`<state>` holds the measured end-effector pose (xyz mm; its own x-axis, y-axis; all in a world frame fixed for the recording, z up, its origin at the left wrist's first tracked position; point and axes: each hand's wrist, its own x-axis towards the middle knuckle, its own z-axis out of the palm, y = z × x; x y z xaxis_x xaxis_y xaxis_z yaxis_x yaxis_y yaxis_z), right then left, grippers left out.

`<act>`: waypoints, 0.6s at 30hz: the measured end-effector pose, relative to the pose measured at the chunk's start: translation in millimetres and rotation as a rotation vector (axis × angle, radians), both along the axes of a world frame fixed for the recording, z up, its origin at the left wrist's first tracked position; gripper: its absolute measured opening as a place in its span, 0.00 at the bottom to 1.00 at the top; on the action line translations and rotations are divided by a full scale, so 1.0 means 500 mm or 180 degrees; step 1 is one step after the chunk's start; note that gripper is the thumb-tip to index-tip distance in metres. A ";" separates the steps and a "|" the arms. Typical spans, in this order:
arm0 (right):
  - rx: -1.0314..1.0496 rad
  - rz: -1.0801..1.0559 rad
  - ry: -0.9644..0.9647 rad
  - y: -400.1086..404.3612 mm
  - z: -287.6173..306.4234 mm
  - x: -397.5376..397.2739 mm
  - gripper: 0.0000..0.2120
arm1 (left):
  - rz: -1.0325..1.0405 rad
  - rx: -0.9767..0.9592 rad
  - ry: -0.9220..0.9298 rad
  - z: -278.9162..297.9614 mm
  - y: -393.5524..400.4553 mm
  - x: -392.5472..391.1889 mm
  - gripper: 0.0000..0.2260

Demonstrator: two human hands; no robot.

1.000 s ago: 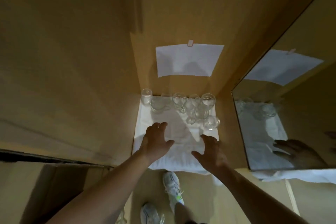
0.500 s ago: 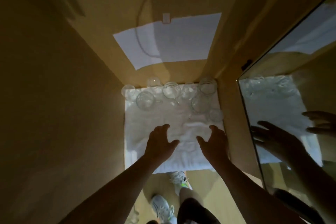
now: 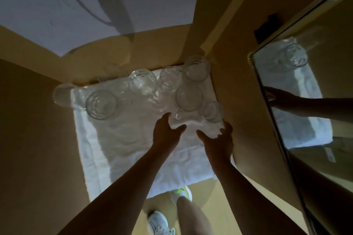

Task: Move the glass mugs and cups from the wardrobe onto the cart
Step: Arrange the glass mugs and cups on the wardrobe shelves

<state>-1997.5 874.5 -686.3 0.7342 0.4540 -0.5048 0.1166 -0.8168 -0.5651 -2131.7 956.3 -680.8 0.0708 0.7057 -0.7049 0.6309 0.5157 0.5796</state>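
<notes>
Several clear glass mugs and cups stand along the back of a white towel [image 3: 118,139] on the wardrobe shelf. A handled mug [image 3: 189,98] sits right of centre, with a small cup [image 3: 213,111] to its right and a tall glass [image 3: 196,68] behind it. A wide cup [image 3: 100,104] and another mug [image 3: 142,81] stand further left. My left hand [image 3: 166,131] hovers with fingers spread just in front of the handled mug. My right hand [image 3: 219,141] is spread too, its fingertips close to the small cup. Neither hand holds anything.
Brown wardrobe walls close in on the left, back and right. A white paper sheet [image 3: 76,5] is stuck on the back wall. A mirror [image 3: 309,101] on the right reflects the towel and my arm. My feet in white sneakers [image 3: 158,223] show below the shelf edge.
I have leaned in, so the shelf looks much closer. Both hands have moved forward and to the right across the towel, toward the glasses at the back right.
</notes>
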 end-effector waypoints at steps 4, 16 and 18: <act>0.0286 -0.0075 -0.0044 0.032 -0.028 0.012 0.55 | 0.0039 -0.0114 -0.0217 -0.034 0.003 0.009 0.26; 0.0672 -0.0003 -0.0389 0.058 -0.035 0.037 0.44 | 0.0464 -0.0793 -0.0673 -0.045 0.019 0.043 0.13; 0.0613 -0.0082 -0.0321 0.046 -0.025 0.031 0.45 | 0.0591 -0.0808 -0.0660 -0.031 0.006 0.037 0.09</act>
